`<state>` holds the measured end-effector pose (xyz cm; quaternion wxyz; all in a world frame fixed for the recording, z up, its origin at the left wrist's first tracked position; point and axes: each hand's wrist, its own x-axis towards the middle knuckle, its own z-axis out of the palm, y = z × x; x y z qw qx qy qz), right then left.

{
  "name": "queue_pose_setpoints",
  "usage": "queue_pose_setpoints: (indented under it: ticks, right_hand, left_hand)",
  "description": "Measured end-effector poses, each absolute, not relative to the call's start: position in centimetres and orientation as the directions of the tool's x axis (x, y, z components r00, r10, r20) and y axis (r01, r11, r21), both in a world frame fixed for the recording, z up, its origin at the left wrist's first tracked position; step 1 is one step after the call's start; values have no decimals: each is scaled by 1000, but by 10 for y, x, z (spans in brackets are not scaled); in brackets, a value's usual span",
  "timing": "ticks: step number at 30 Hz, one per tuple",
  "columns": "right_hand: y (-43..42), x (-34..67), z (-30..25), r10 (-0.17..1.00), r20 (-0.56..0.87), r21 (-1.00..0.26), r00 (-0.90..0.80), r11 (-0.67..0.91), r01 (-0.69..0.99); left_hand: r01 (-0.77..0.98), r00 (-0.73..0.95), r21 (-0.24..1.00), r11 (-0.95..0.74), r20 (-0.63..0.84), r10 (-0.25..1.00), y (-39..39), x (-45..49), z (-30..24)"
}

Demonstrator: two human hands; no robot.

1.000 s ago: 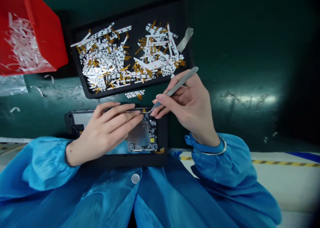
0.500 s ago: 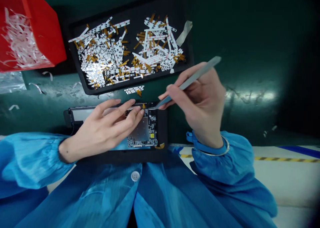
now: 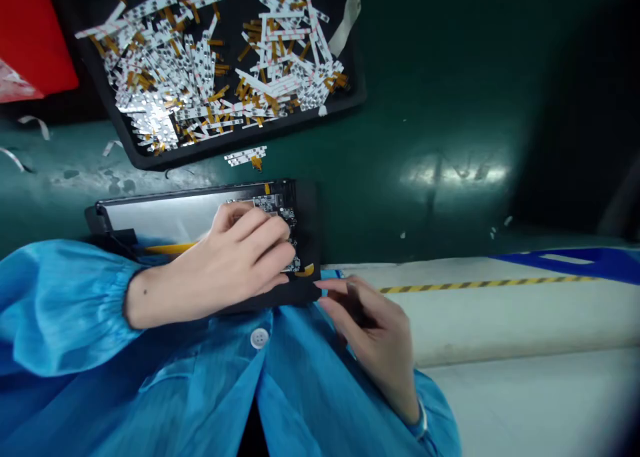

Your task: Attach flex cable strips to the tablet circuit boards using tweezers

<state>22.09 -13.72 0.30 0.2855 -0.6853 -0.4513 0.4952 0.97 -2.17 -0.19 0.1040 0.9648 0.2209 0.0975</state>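
Observation:
A tablet-like device (image 3: 165,213) lies opened in a black holder (image 3: 307,210), with a silvery panel on its left and a circuit board (image 3: 287,213) on its right. My left hand (image 3: 240,250) rests over the board, fingers curled together; what lies under the fingertips is hidden. By the holder's lower right corner is my right hand (image 3: 375,323). Its thumb and index tips sit close together at the holder's edge, the other fingers folded in. Something dark grey shows against that index finger, too unclear to name. The tweezers cannot be made out.
A black tray (image 3: 357,63) heaped with white strips with amber flex tails (image 3: 165,77) stands behind the device. A few such strips (image 3: 245,155) lie in front of it. A red bin (image 3: 40,43) is at the far left, with white scraps (image 3: 35,125) nearby.
My right hand has moved from the board's top edge down to the holder's lower right corner, and the tweezers no longer show. My left fingers have curled in. The view has shifted.

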Motion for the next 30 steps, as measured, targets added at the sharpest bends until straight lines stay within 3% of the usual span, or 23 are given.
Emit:
queue_pose_setpoints:
  ticks: [4,7,10,13,16,20,23,30]
  right_hand:
    - [-152,211,1,798,-601,-799,35,-601,-4]
    - [-153,204,-5,805,-591,-802,54,-578,-152]
    - [-147,198,-10,845,-524,-846,106,-504,-173]
    - [-140,192,-13,879,-441,-897,178,-435,-77]
    - [-136,189,-14,933,-261,-928,248,-314,200]
    - [-132,190,-17,991,110,-808,78,43,587]
    - [-130,192,-22,964,250,-687,-87,240,686]
    - [-133,194,-33,913,356,-555,-197,377,741]
  left_hand:
    - [385,890,313,-868,123,439,-17,11,-3]
    - [409,871,322,-854,141,470,-12,9,-2]
    - [440,834,365,-821,174,524,-8,4,1]
    - [457,804,424,-782,178,567,-6,-4,2]
    - [489,789,429,-760,153,594,-6,-10,2]
    - [502,780,421,-755,157,606,-6,-13,-1]
    - [510,779,419,-752,146,610,-7,-13,-2]
    - [503,768,441,-743,167,619,-7,-12,-6]
